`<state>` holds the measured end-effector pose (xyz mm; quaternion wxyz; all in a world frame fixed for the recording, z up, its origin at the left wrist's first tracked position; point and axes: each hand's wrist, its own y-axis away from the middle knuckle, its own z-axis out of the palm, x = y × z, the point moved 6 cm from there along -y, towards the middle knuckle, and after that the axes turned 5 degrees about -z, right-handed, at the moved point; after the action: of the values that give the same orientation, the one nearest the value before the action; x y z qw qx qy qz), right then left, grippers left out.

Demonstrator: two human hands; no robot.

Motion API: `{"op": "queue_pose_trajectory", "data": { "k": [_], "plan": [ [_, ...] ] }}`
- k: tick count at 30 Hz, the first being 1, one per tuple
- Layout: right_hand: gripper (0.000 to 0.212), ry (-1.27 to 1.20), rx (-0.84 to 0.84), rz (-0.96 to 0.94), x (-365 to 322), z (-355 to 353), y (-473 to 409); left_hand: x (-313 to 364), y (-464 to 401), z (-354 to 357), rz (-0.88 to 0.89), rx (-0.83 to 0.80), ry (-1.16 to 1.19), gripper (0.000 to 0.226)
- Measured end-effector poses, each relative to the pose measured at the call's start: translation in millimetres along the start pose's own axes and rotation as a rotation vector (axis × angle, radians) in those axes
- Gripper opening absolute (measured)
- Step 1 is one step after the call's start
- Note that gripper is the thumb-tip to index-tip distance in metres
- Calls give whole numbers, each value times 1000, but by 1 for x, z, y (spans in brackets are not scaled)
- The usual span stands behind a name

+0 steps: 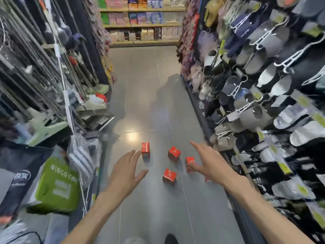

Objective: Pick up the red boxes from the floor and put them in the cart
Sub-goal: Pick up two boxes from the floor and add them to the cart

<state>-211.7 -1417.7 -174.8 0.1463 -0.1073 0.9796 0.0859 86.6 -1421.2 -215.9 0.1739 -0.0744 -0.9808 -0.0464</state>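
Several small red boxes lie scattered on the grey tiled floor of a shop aisle. One red box (145, 149) stands at the left, just beyond the fingertips of my left hand (126, 169), which is open and holds nothing. Another red box (174, 153) lies in the middle and a nearer red box (169, 176) lies in front of it. My right hand (209, 161) is open with fingers spread, and partly covers a red box (190, 162) at the right. A red corner (207, 179) shows under my right wrist. The cart (88, 191) stands at the lower left.
The cart's wire side holds a green package (58, 185) and striped items (80, 157). Racks of hanging slippers (263, 103) line the right side. Hanging goods on rods (44, 67) line the left. Shelves (142, 23) close the far end. My shoe (170, 238) shows at the bottom.
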Motion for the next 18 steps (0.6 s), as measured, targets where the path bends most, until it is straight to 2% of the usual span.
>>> {"op": "queue_pose_trajectory", "data": {
  "k": [8, 14, 18],
  "plan": [
    [87, -100, -30, 102, 50, 59, -169, -88, -198, 88, -66, -61, 75, 72],
    [85, -264, -33, 248, 101, 157, -277, -162, -314, 203, -156, -139, 85, 71],
    [87, -326, -53, 265, 131, 234, -325, -199, -365, 293, -203, -180, 70, 74]
  ]
}}
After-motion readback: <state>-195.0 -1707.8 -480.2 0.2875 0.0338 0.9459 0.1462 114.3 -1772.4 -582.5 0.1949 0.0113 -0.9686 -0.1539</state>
